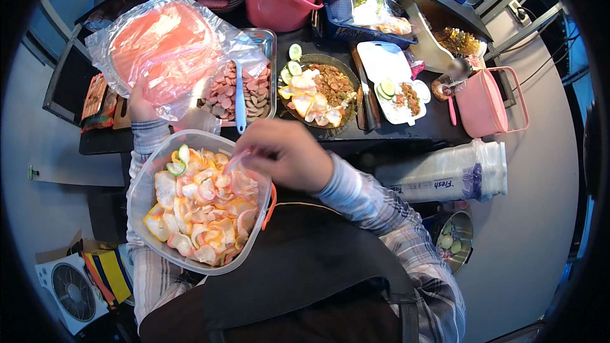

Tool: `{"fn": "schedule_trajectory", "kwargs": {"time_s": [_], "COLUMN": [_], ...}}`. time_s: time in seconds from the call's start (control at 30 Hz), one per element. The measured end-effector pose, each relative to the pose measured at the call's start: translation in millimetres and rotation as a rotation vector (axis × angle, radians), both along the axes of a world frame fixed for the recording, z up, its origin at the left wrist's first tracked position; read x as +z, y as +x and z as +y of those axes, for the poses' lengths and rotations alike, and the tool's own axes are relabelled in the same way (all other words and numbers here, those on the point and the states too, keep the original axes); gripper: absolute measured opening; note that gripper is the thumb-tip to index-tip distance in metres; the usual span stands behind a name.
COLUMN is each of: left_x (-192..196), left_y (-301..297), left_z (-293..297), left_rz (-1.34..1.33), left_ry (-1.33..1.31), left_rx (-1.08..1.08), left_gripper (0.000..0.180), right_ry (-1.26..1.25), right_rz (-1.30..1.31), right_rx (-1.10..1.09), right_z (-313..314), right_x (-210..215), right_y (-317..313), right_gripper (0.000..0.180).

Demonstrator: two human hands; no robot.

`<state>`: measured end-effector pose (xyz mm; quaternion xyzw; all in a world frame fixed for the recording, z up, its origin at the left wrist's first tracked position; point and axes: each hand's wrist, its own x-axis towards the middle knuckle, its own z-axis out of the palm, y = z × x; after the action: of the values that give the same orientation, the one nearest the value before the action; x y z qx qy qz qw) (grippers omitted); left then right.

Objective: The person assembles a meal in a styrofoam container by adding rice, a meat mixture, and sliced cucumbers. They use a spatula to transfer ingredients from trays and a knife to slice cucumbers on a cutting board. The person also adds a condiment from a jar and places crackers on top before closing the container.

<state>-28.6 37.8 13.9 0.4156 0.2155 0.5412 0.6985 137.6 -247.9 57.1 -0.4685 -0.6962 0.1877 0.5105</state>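
Note:
A clear plastic tub (137,198) full of pink and orange-edged crackers (202,206) sits close in front of my body, with cucumber slices (178,161) at its far left. Over its right rim, my right hand (291,155) is closed in a pinch on a pinkish cracker (237,161). Beyond the tub, my left hand (142,104) grips the near edge of a large round pink thing (162,44) wrapped in clear plastic. Part of that hand's fingers is hidden. The wrapped thing overlaps a metal tray of sliced sausage (258,86), on which a blue-handled utensil (240,98) lies.
A pan of minced food (333,82), a white meal box (381,57), a pink bucket (284,0) and a pink lidded container (481,105) stand on the black table. Stacked clear containers (445,171) lie at its right front edge. A fan (72,291) is low left.

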Motion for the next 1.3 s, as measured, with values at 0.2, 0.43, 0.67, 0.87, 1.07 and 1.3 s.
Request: {"fn": "schedule_trajectory", "kwargs": {"time_s": [0.2,0.43,0.67,0.87,1.07,1.3], "left_x": [11,14,12,-7,11,23], "left_y": [-2,8,9,-7,23,22], "left_z": [-10,-15,-12,9,-25,-35], "left_rz": [-0.060,-0.026,-0.034,-0.096,-0.145,-0.159], "left_ry": [0.037,0.022,0.034,0.046,0.071,0.072], "left_rx": [0.065,0.139,0.069,0.000,0.095,0.025], "left_gripper": [0.038,0.036,0.039,0.040,0.034,0.027], "right_ry": [-0.029,-0.125,-0.157,-0.112,0.009,0.092], "right_rz": [0.524,0.731,0.657,0.201,0.267,-0.541], "right_rx": [-0.530,-0.790,-0.862,-1.069,-0.772,0.040], "right_z": [-41,-31,-7,-2,-34,2], "right_x": [-22,-126,-135,-146,-64,0], "right_y": [115,152,138,149,95,-7], "right_gripper": [0.016,0.015,0.019,0.019,0.013,0.024]}}
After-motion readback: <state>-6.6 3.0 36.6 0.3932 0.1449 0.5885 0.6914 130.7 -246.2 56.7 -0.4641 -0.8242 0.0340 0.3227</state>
